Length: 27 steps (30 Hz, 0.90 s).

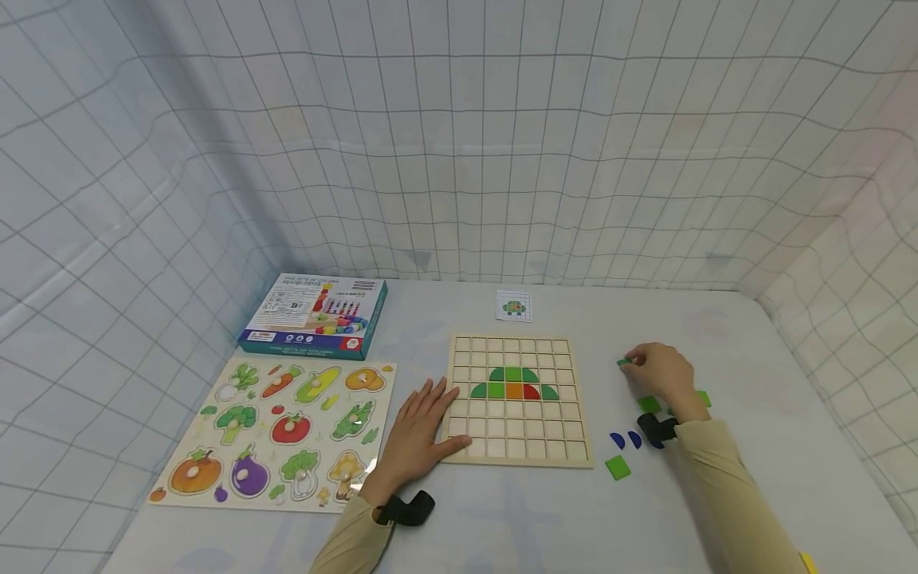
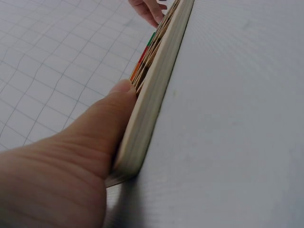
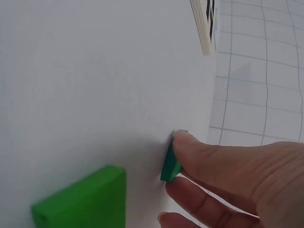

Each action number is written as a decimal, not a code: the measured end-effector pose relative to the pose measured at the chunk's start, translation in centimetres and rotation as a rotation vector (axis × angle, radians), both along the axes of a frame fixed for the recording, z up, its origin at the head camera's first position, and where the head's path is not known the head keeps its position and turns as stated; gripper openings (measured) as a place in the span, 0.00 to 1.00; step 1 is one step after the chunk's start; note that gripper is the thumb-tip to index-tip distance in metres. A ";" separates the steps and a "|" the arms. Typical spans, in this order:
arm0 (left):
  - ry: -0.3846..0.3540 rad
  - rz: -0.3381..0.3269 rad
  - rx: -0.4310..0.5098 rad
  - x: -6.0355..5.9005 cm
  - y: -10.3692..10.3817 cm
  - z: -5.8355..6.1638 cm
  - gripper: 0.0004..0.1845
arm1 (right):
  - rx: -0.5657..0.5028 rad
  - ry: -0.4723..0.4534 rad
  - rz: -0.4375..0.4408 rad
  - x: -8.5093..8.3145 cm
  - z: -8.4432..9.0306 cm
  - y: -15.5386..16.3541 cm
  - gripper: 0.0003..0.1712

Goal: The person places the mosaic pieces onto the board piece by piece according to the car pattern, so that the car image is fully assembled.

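Note:
A wooden grid board [image 1: 518,446] lies at the table's middle, with green, orange and red pieces [image 1: 513,384] set in its upper rows. My left hand [image 1: 439,416] lies flat, fingers straight, against the board's lower left corner; in the left wrist view its thumb [image 2: 121,92] presses along the board's edge [image 2: 152,104]. To the right of the board my right hand [image 1: 635,363] pinches a small dark green piece [image 1: 623,362] at the table surface. The right wrist view shows that green piece [image 3: 169,169] between thumb and finger, standing on edge.
Loose pieces lie near my right wrist: a green square [image 1: 617,467], two blue half-rounds [image 1: 625,439], more green ones [image 1: 649,404]. A pattern card [image 1: 514,306] sits behind the board. A vegetable puzzle [image 1: 276,430] and a box [image 1: 315,316] lie left. Gridded cloth walls surround the table.

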<state>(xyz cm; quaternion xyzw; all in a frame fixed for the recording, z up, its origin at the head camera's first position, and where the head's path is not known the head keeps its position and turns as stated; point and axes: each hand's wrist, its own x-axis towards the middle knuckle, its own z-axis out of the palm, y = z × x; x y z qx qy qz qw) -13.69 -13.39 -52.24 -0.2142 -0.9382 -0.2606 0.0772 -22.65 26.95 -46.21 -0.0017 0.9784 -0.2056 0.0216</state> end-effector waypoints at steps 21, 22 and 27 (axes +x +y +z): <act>-0.048 0.001 -0.023 0.0 0.0 0.2 0.43 | -0.197 -0.016 0.038 0.4 -0.3 0.5 0.12; -0.047 0.001 -0.023 0.0 0.0 0.2 0.43 | -0.210 -0.003 0.035 0.5 -0.4 0.3 0.11; -0.042 0.001 -0.021 -0.1 -0.1 0.2 0.43 | -0.275 0.073 0.056 1.4 -0.4 -1.8 0.08</act>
